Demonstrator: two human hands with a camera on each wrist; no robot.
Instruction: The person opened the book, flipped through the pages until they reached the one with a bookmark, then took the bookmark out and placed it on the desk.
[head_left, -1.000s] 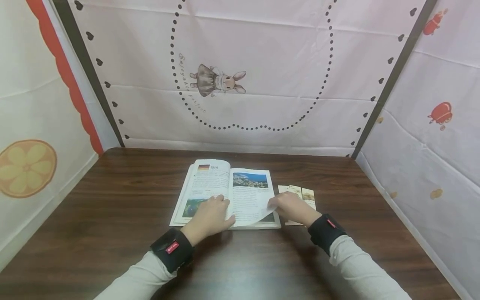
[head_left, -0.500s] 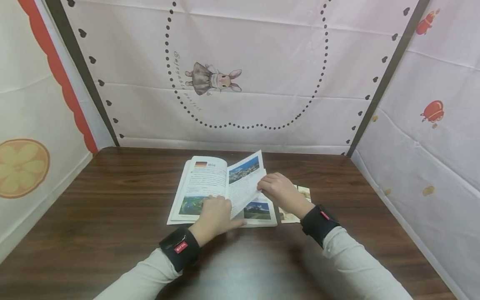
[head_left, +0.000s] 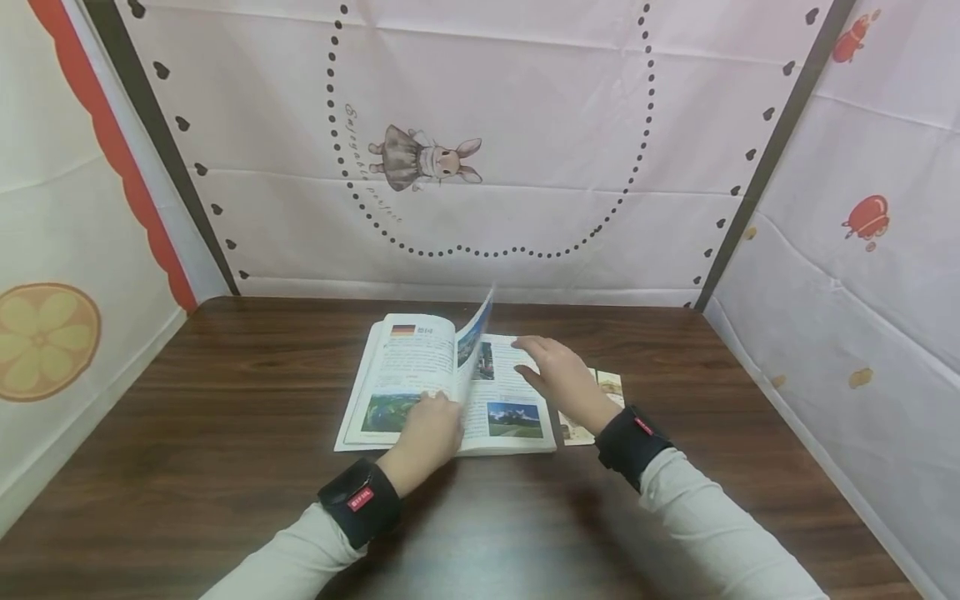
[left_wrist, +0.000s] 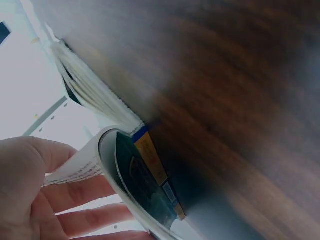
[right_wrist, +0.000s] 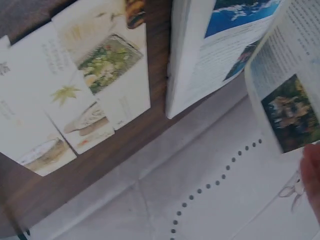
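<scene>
An open book (head_left: 412, 358) with pictures and text lies on the table. One page (head_left: 472, 340) stands raised near its middle, its top edge blurred. My left hand (head_left: 427, 429) rests low on the left-hand side. In the left wrist view, the curved page (left_wrist: 82, 167) passes between the thumb (left_wrist: 55, 152) and fingers of that hand. My right hand (head_left: 564, 379) hovers over the book's right edge, with thumb and forefinger apart. In the right wrist view, a fingertip (right_wrist: 311, 172) shows close to the page's corner (right_wrist: 292, 117).
Several illustrated paper cards (right_wrist: 75, 95) lie overlapping on the table just right of the book, partly hidden by the right hand in the head view. The dark wooden table (head_left: 225, 400) is enclosed by printed cloth walls (head_left: 555, 125) at the back and both sides.
The right hand lifted the page from the right side, then let go of it. The page has swung up and leftward, and the left thumb has come in behind it.
</scene>
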